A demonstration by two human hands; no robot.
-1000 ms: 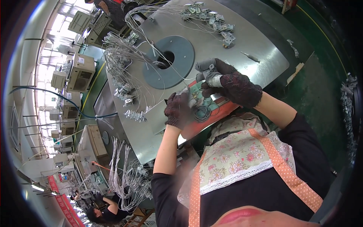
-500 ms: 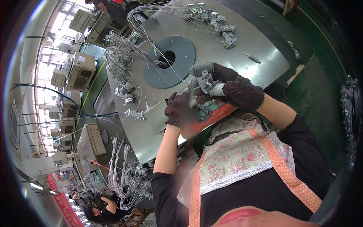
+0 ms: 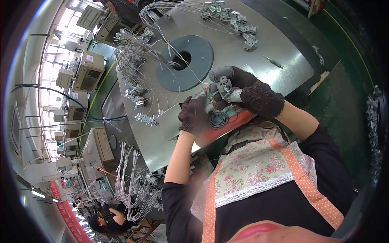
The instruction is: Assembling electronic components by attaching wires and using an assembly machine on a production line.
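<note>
My right hand (image 3: 257, 91), in a dark knitted glove with grey-wrapped fingertips, pinches a small silvery metal bracket (image 3: 223, 86) with a screw in it. Close beside it is my left hand (image 3: 193, 115), gloved alike, with its fingers bent and drawn together. Whatever those left fingers hold is blurred and partly covered. Just below the bracket, a coil of thin grey wire (image 3: 219, 119) lies against something greenish. An orange-red surface (image 3: 231, 128) shows beneath both hands, at the near edge of the metal table (image 3: 259, 24).
A grey disc (image 3: 204, 60) with a central hole sits on the table. Bundles of white wires (image 3: 131, 56) with metal connectors (image 3: 243, 28) lie around it. A screwdriver-like tool (image 3: 274, 62) rests to the right. Another person (image 3: 115, 220) is at the lower left.
The whole view has shifted slightly. My right hand keeps hold of the bracket, now turned a little more upright. My left hand stays close beside it.
</note>
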